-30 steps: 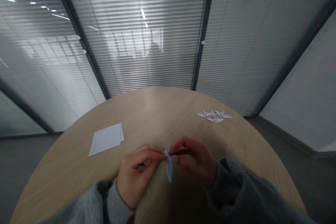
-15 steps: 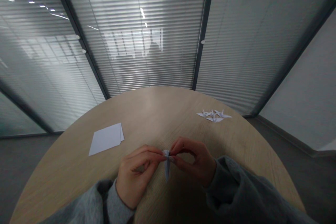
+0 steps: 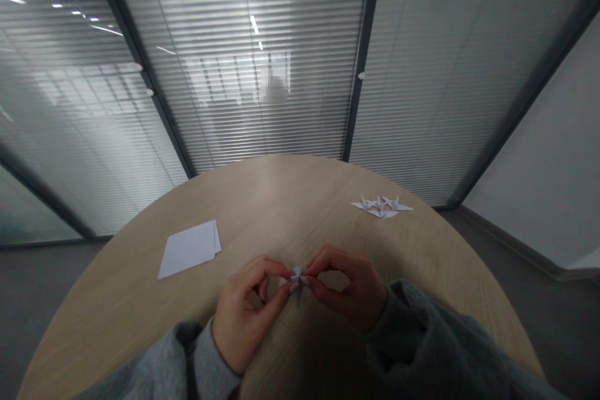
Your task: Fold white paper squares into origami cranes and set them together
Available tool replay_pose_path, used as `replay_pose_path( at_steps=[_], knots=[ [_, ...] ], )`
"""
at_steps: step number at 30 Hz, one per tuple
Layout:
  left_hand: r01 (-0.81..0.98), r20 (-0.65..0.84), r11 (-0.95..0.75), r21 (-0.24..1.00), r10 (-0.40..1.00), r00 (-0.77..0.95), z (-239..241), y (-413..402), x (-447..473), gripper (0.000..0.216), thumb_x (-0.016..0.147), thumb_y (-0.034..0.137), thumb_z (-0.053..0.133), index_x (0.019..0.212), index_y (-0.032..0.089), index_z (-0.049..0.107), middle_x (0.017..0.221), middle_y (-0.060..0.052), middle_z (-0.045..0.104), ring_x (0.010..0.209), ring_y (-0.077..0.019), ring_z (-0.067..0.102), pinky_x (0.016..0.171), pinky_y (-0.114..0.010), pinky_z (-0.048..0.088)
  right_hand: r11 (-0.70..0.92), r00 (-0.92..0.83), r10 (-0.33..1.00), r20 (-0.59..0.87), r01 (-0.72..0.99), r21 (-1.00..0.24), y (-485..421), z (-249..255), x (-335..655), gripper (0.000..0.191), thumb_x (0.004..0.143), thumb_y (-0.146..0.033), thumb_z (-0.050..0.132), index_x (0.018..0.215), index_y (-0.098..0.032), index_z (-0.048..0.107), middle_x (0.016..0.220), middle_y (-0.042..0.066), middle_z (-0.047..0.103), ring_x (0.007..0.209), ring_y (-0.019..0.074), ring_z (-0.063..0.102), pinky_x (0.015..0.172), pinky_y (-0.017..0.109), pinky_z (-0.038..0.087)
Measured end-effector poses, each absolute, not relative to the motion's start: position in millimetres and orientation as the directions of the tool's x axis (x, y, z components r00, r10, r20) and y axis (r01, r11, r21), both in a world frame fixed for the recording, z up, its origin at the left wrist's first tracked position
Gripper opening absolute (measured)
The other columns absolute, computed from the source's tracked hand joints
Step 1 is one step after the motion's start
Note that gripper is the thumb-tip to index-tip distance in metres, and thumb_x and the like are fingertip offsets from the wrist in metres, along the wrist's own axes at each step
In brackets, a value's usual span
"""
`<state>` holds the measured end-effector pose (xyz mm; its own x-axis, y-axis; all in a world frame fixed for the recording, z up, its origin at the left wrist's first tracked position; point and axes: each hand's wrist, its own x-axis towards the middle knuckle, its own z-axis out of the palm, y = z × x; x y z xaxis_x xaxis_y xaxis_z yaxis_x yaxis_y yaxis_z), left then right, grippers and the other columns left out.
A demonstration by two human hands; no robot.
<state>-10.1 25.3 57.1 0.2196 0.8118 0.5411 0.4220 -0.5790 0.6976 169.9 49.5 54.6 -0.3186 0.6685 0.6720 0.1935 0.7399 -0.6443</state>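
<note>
Between my two hands is a small piece of folded white paper (image 3: 299,294), its narrow pointed end hanging down toward me. My left hand (image 3: 255,309) pinches its left side between thumb and forefinger. From the other side, the thumb and fingers of my right hand (image 3: 349,287) are closed on it too. Fingertips cover much of the paper's middle, so its exact folds are hard to make out. Farther off to the right lies a cluster of several white origami cranes (image 3: 382,205).
A small stack of white paper sheets (image 3: 190,249) lies on the left part of the round wooden table (image 3: 281,200). Beyond the table's far edge stands a glass partition with blinds (image 3: 262,106). A pale wall (image 3: 539,169) rises at the right.
My left thumb has shifted lower and its grip has opened into a rounder pinch. The paper has tilted, so its hanging point looks shorter. My right hand has hardly moved.
</note>
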Motion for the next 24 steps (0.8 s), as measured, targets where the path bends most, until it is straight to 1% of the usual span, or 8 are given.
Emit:
replay_pose_path(
  at_steps=[5,12,16,19,21,24],
  knots=[
    [0.414,0.543,-0.578,0.703,0.812,0.212,56,24,-10,0.008,0.08,0.019,0.057,0.076,0.019,0.064,0.066,0.0,0.061,0.051,-0.0107,0.042,0.048,-0.021,0.035,0.71,-0.321,0.698,0.64,0.193,-0.678,48,55,170,0.011,0.074,-0.018,0.062,0.063,-0.016,0.06,0.06,0.002,0.065,0.054,0.0114,0.06,0.052,0.021,0.049],
    [0.473,0.5,-0.535,0.7,0.84,0.21,55,25,-11,0.012,0.081,0.024,0.056,0.074,0.018,0.063,0.062,0.001,0.058,0.048,-0.0104,0.039,0.046,-0.021,0.032,0.615,-0.343,0.767,0.542,0.151,-0.774,47,53,167,0.012,0.074,-0.02,0.061,0.063,-0.016,0.058,0.059,0.002,0.065,0.052,0.0106,0.061,0.051,0.019,0.052],
    [0.513,0.458,-0.49,0.705,0.867,0.198,52,25,-11,0.014,0.082,0.027,0.054,0.076,0.018,0.063,0.062,0.0,0.055,0.05,-0.0114,0.04,0.047,-0.023,0.032,0.6,-0.32,0.779,0.539,0.132,-0.789,48,50,166,0.015,0.075,-0.022,0.06,0.061,-0.016,0.056,0.06,0.002,0.065,0.053,0.0107,0.062,0.053,0.02,0.053],
    [0.523,0.398,-0.44,0.73,0.896,0.198,50,25,-11,0.016,0.082,0.031,0.054,0.079,0.018,0.062,0.061,0.001,0.052,0.05,-0.0119,0.04,0.047,-0.023,0.031,0.593,-0.307,0.785,0.538,0.125,-0.795,48,49,166,0.019,0.076,-0.025,0.06,0.06,-0.017,0.055,0.06,0.003,0.065,0.054,0.0109,0.062,0.053,0.02,0.054],
    [0.517,0.362,-0.412,0.75,0.91,0.199,48,26,-11,0.016,0.082,0.032,0.054,0.08,0.018,0.062,0.062,0.001,0.053,0.05,-0.0121,0.04,0.047,-0.023,0.031,0.579,-0.304,0.795,0.525,0.122,-0.806,49,49,166,0.022,0.078,-0.029,0.061,0.061,-0.017,0.054,0.061,0.003,0.065,0.055,0.0111,0.062,0.054,0.021,0.054],
    [0.509,0.35,-0.4,0.762,0.916,0.195,47,27,-11,0.016,0.082,0.032,0.054,0.079,0.018,0.061,0.065,0.0,0.054,0.05,-0.0117,0.039,0.047,-0.023,0.03,0.549,-0.296,0.813,0.501,0.107,-0.829,50,46,165,0.024,0.078,-0.033,0.061,0.061,-0.017,0.055,0.061,0.003,0.064,0.055,0.0112,0.062,0.054,0.021,0.054]
  ],
)
